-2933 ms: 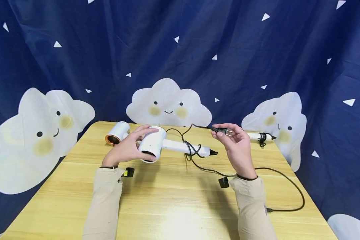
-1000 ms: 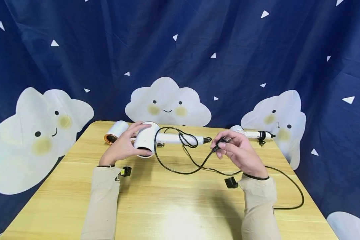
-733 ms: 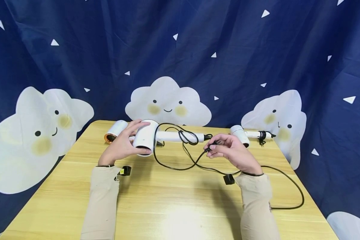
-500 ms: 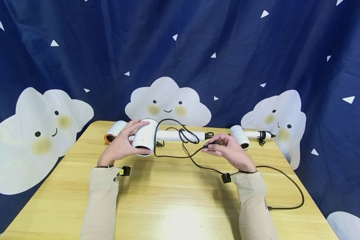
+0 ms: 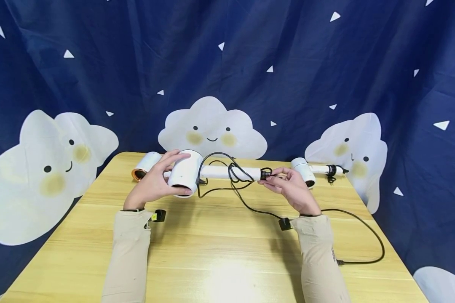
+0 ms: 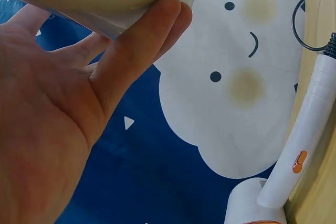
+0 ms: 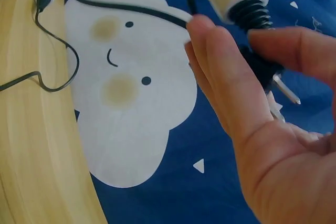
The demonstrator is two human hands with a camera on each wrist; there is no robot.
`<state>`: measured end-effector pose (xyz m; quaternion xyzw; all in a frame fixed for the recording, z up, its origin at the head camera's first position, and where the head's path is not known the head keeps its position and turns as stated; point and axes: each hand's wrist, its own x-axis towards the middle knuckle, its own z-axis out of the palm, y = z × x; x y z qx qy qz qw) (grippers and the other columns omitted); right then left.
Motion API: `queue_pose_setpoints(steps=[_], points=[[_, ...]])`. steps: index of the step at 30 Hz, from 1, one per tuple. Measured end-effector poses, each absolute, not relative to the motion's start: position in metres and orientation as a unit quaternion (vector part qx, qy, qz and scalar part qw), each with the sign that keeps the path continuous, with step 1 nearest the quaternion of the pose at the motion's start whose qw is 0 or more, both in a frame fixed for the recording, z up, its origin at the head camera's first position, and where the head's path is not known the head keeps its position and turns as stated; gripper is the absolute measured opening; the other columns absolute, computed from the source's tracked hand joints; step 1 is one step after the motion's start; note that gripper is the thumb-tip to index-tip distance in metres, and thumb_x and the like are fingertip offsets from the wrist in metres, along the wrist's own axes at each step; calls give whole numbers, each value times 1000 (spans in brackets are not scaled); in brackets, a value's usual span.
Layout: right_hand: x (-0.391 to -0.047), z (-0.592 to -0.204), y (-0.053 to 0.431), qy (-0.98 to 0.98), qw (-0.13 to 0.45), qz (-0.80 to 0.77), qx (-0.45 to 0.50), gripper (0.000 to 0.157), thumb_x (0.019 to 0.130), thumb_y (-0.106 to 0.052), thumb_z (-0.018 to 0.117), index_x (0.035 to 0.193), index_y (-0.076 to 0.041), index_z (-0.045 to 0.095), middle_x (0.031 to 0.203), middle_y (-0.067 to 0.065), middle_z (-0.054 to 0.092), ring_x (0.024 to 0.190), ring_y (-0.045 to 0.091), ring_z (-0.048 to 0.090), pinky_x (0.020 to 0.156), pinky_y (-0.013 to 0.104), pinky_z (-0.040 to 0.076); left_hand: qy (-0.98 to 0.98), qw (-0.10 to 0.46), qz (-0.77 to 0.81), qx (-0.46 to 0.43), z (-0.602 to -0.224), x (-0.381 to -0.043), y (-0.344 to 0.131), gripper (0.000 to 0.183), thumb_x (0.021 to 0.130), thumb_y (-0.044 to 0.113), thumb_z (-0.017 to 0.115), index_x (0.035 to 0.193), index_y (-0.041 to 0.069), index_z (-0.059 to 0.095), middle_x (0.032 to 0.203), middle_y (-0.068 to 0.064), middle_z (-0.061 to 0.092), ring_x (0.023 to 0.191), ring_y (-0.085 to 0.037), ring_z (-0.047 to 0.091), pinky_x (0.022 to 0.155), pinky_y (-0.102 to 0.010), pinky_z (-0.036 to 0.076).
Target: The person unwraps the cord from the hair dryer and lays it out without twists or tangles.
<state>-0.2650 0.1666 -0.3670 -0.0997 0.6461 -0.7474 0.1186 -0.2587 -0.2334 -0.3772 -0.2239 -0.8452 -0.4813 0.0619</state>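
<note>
My left hand [image 5: 151,185] grips the barrel of a white hair dryer [image 5: 187,173], fingers above and thumb below. The dryer is held up off the table with its handle pointing right. A thin black cord [image 5: 216,189] winds loosely round the handle and hangs in a loop in front of it. At the handle's end, by the ribbed cord guard [image 7: 249,14], my right hand [image 5: 292,191] pinches the black two-pin plug [image 7: 262,69] between thumb and fingers. Its metal prongs show in the right wrist view; in the head view the fingers mostly hide it.
Behind my left hand lies another white hair dryer [image 5: 148,166] with a copper ring. A third white hair dryer [image 5: 304,172], cord bundled on its handle, lies at the back right. A black cord [image 5: 364,223] curves across the wooden table [image 5: 212,244] near my right forearm.
My right hand has brought the plug down and then back to the handle's end. The cord, formerly running behind the handle, now loops in front, and that loop has shrunk. My left hand keeps its grip.
</note>
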Motion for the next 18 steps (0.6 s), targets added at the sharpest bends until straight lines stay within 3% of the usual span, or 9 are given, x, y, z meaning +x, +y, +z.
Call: queue_pose_setpoints(steps=[6,12,18], points=[[-267,-368,170,617,51,-783,-61,12,95,5,55,105,0,51,96,3,68,88,9,72,87,25,56,-844,55,-480,-234,-377,-259,-232,94,59,32,96,140,41,49,159,0,28,122,-30,52,90,-44,51],[-268,-368,170,538,1,-840,-77,17,95,2,58,108,3,48,91,8,74,95,21,75,88,27,55,-844,49,-469,-257,-378,-261,-230,93,62,32,95,142,35,49,159,-3,28,123,-31,51,88,-39,51],[-268,-365,169,470,-25,-877,-96,15,94,3,60,106,3,50,98,15,75,97,26,74,90,29,55,-847,35,-461,-261,-379,-262,-227,93,63,33,94,143,36,48,158,-2,28,121,-32,53,87,-40,53]])
